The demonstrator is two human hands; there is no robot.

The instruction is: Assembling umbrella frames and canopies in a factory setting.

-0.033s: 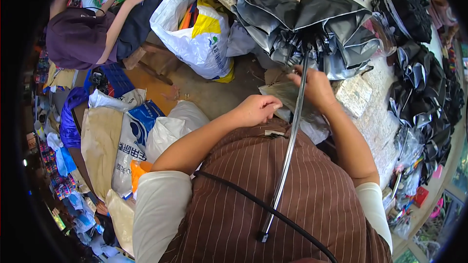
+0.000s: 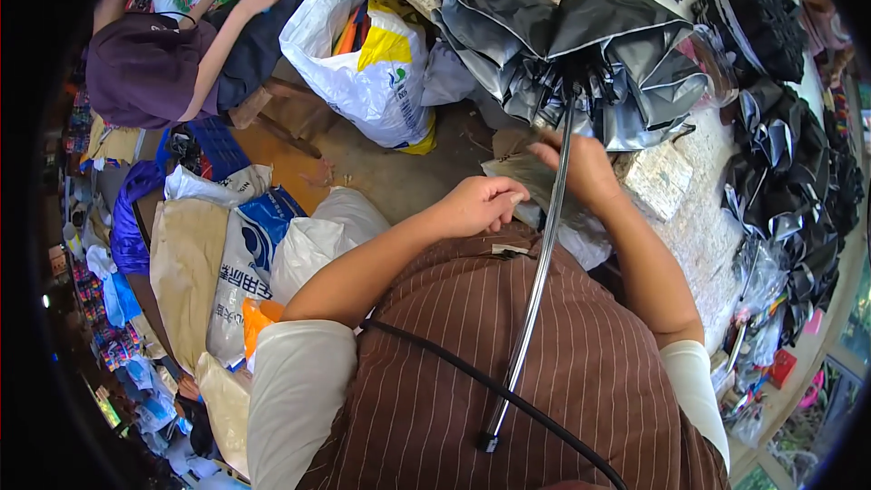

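Note:
A black umbrella with silver lining [image 2: 626,32] lies half gathered at the table's edge, its ribs bunched. Its shiny metal shaft [image 2: 550,240] slants toward me across my brown striped apron [image 2: 435,345] and ends in a small black tip. My right hand [image 2: 588,171] is just below the ribs, behind the shaft. Its fingers reach left past the shaft and look pinched, slightly blurred; what they hold, if anything, is too small to name. Left of the shaft, my left hand [image 2: 479,204] is held over the apron's top with fingers curled together. Anything inside them is hidden.
More black umbrellas [image 2: 785,136] are heaped along the right of the pale table [image 2: 694,245], near a whitish block [image 2: 655,177]. A white and yellow sack [image 2: 363,95] stands ahead; other sacks [image 2: 190,272] lie left. A co-worker [image 2: 150,68] sits at upper left. A black cord [image 2: 435,354] crosses my apron.
My right hand's fingers have shifted very slightly to the left by the shaft. The co-worker's hand has moved a little. The umbrella and my left hand look almost the same.

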